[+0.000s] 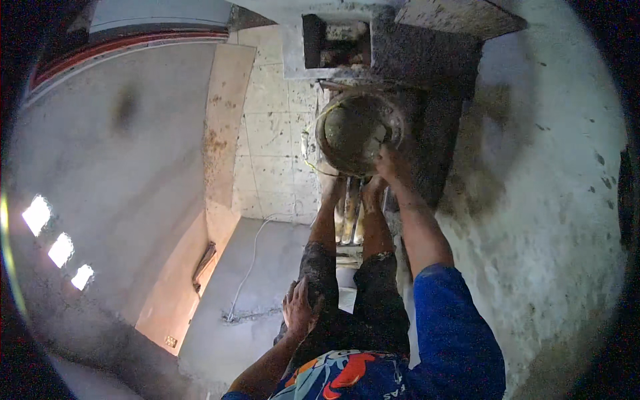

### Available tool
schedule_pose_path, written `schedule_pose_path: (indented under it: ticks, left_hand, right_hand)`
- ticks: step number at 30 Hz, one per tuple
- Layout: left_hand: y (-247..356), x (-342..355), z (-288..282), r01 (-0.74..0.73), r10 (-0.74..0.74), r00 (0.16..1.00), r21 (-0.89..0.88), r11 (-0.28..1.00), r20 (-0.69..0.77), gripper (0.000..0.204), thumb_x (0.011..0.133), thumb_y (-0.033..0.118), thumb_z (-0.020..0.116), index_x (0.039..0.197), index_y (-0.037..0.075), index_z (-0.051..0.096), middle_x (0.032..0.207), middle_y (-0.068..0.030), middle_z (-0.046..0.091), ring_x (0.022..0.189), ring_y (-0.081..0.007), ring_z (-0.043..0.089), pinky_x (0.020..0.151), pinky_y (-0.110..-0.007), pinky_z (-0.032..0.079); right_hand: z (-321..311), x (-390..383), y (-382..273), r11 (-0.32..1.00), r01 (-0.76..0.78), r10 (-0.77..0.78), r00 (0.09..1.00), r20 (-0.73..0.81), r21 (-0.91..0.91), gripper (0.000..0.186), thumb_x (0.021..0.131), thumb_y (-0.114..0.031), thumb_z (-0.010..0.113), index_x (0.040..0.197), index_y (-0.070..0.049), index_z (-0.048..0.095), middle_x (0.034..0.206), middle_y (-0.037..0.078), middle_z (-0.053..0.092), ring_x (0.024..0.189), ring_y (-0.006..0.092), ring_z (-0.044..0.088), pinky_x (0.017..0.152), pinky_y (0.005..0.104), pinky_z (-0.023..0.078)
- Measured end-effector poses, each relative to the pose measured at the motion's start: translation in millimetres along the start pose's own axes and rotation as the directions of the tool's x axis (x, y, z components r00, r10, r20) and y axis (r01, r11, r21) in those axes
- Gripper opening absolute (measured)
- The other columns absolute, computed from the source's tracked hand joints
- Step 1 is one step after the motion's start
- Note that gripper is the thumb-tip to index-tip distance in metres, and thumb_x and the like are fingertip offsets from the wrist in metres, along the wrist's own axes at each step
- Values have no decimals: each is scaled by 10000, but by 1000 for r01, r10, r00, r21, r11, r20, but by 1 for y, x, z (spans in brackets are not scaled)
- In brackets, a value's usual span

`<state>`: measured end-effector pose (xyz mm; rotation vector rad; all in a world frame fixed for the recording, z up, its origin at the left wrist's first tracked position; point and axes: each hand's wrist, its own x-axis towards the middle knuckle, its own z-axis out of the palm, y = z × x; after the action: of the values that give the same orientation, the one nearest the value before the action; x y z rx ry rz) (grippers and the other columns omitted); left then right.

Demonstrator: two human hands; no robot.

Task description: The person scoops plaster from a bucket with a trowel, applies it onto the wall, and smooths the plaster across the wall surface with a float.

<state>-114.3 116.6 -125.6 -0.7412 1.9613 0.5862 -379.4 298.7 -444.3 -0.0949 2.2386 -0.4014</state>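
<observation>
The bucket point(365, 100) sits before the feet point(373, 183), tiles point(270, 143) left, an opening point(337, 50) beyond.

Likely an indoor building site, judging by patchy bare surfaces point(560, 220), spattered tiles point(270, 140) and grimy bucket point(383, 105).

The mix point(350, 130) is grey, the bucket point(383, 107) grey-brown, the sleeve point(450, 327) blue — the tiles point(270, 137) cream, speckled dark.

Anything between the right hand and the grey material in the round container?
Nothing visible. The right hand is at the near right edge of the round container, whose open top leaves the grey material exposed.
</observation>
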Motion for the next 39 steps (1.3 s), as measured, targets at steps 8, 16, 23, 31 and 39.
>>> schedule_pose_path:
  ticks: [8, 16, 23, 31, 39]
  left_hand:
    - [-3, 0, -24, -79, 81, 996, 52, 996, -43, 714, 810, 419, 637, 1380, 65, 392, 1346, -136, 483, 1317, -336, 370, 1045, -480, 319]
    - [31, -12, -66, -198, 204, 975, 71, 978, -86, 688, 804, 422, 633, 1343, 49, 422, 1279, -176, 524, 1254, -385, 414, 1050, -436, 342]
    - [-20, 39, -64, -337, 313, 936, -160, 928, -159, 726, 772, 438, 710, 1331, 92, 401, 1149, -201, 606, 1047, -374, 574, 879, -461, 461]
    - [45, 33, -117, -497, 421, 860, -284, 820, -289, 607, 865, 363, 644, 1299, 2, 421, 1005, -212, 666, 906, -339, 652, 787, -420, 509]
    - [20, 3, -62, -289, 241, 944, -210, 934, -224, 482, 801, 335, 652, 1222, 127, 540, 1120, -225, 615, 1021, -406, 591, 858, -484, 478]
  right_hand:
    - [-26, -49, 23, 976, 89, -82, 996, -43, 197, 411, 918, -283, 547, 1247, -42, 501, 1013, 190, 645, 874, 300, 652, 740, 422, 518]
    - [-253, -184, -27, 936, 319, -331, 942, 62, 152, 310, 887, -291, 608, 1078, -53, 554, 930, 103, 645, 824, 223, 642, 713, 368, 513]
    - [-601, -403, -64, 854, 518, -503, 843, -190, 39, 290, 891, -307, 628, 977, -30, 608, 777, 69, 627, 724, 158, 592, 675, 361, 510]
    - [-888, -619, 133, 985, -106, 165, 377, -911, 134, 465, 857, -283, 605, 1281, -104, 537, 1056, 56, 639, 945, 206, 594, 791, 350, 518]
    - [-636, -511, 104, 892, -17, 397, 505, -767, 451, 529, 916, -422, 561, 1303, -72, 477, 885, 105, 618, 675, 185, 579, 638, 356, 494]
